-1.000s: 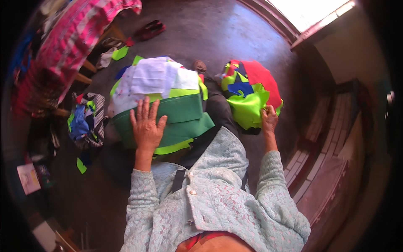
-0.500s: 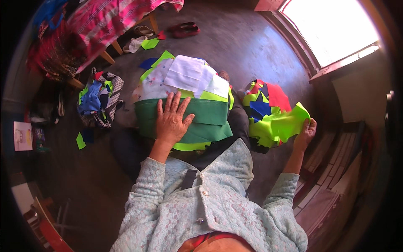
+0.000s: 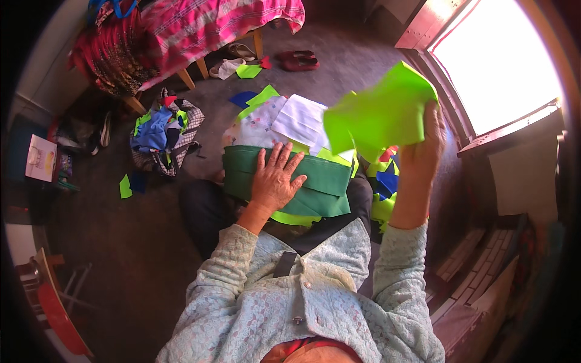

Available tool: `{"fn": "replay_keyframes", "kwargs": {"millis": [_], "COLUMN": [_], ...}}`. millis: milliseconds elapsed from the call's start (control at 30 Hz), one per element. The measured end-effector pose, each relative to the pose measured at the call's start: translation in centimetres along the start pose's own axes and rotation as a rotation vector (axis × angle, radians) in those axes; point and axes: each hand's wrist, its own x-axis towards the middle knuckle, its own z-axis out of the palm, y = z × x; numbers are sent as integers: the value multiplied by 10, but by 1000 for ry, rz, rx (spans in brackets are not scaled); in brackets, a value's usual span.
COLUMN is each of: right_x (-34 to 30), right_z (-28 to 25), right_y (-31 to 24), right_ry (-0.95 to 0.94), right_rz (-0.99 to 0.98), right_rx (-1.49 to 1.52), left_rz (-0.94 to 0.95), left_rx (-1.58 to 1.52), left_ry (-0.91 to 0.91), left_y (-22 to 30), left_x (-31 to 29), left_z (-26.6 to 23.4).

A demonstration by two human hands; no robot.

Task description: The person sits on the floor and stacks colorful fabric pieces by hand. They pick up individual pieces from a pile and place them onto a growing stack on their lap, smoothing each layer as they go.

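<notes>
Spread flat, my left hand (image 3: 276, 181) rests on a dark green piece of fabric (image 3: 321, 175) that lies across the front of a stack in front of me. Behind the green piece in that stack are a white cloth piece (image 3: 301, 121), a pale printed cloth (image 3: 257, 124) and lime-green edges. My right hand (image 3: 426, 133) is raised on the right, closed on a lime-green fabric piece (image 3: 387, 112) that hangs to its left, slightly blurred. Below it sits a pile of scraps (image 3: 387, 184) in blue, lime and red, partly hidden by my right forearm.
A checked bag (image 3: 192, 121) with fabric scraps stands on the left, near a small lime scrap (image 3: 125, 186) on the floor. Farther back are dark red shoes (image 3: 298, 60) and a bed with a pink cover (image 3: 212, 24). A bright opening (image 3: 496, 66) is at right.
My right hand has lifted the lime-green fabric off the scrap pile, up and forward. My left hand stays flat on the dark green piece. The whole view has shifted somewhat.
</notes>
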Motion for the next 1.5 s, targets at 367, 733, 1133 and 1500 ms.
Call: {"fn": "replay_keyframes", "kwargs": {"millis": [367, 733, 1133, 1500], "right_x": [-84, -80, -70, -111], "right_z": [-51, -98, -43, -38], "right_y": [167, 177, 117, 154], "right_ry": [168, 196, 13, -559], "right_rz": [473, 348, -263, -53], "right_rx": [-271, -430, -1357, -1551], "left_rz": [-10, -29, -5, -22], "left_rx": [-38, -19, -21, -204], "left_ry": [30, -50, 12, 132], "left_y": [4, 6, 5, 3], "left_x": [2, 3, 3, 0], "left_z": [-1, -4, -3, -6]}}
